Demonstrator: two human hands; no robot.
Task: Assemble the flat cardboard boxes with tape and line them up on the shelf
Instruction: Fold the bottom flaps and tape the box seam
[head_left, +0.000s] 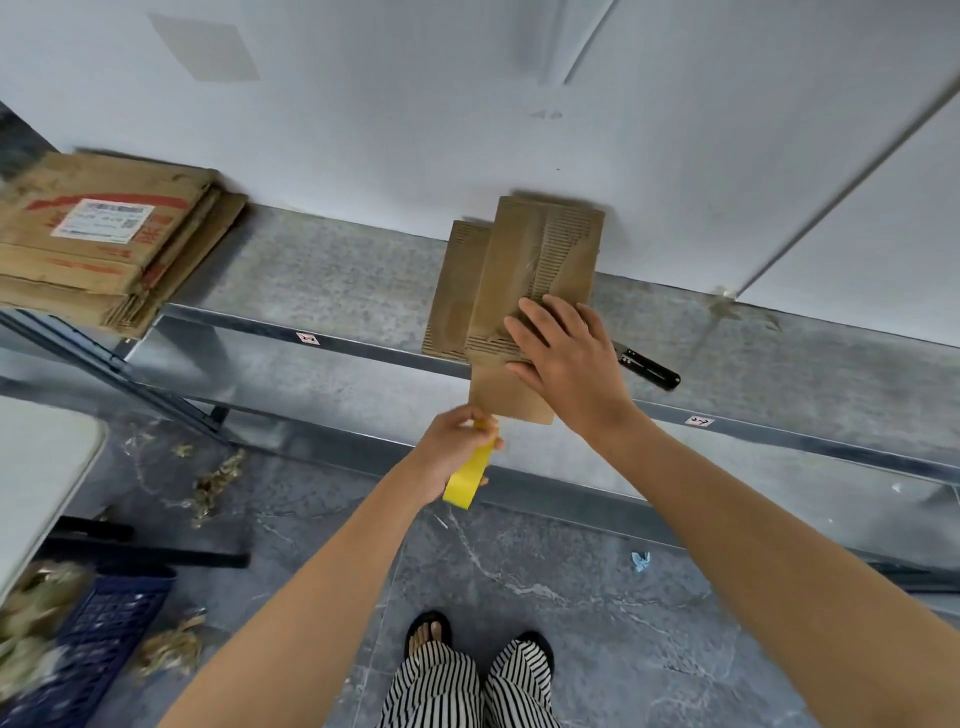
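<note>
**Q:** What occupies the near ground?
**A:** Grey marbled floor (519, 561) runs from the person's feet to the grey metal shelf (337, 280). A dark blue plastic crate (104, 634) stands near left.

**Q:** And the hands?
**A:** The left hand (452, 447) grips a yellow tape roll (467, 478) just below the shelf's front edge. The right hand (566, 358), fingers straight, presses flat on the small brown corrugated cardboard box (535, 260).

**Q:** How does the box lie?
**A:** It lies on the shelf, one flap overhanging the front edge; its torn facing exposes ribs. The long axis runs near to far, with the far end at the white wall (467, 104). A black-handled knife (649, 366) lies just right. Flattened brown cartons (104, 234) are stacked far left, well apart.
</note>
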